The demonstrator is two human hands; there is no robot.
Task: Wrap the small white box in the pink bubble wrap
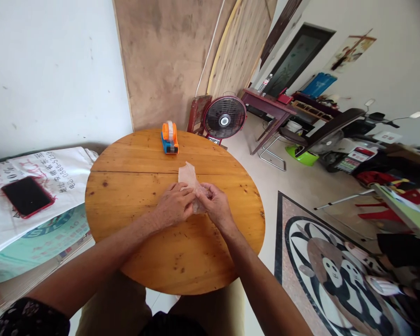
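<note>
- Pinching the near end of a thin pale translucent plastic bag (189, 179), the left hand (173, 205) and right hand (215, 203) are meeting fingertips.
- Lying lengthwise, the bag is stretching away from both hands toward the orange-and-blue tape dispenser (170, 137) on the round wooden table (126, 186).

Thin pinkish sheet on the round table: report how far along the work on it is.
Done: the near end of the sheet looks gathered or folded. In hand: left hand and right hand both pinch that end over the table. Left: the far end lies flat, and the tape dispenser stands untouched at the far edge.
</note>
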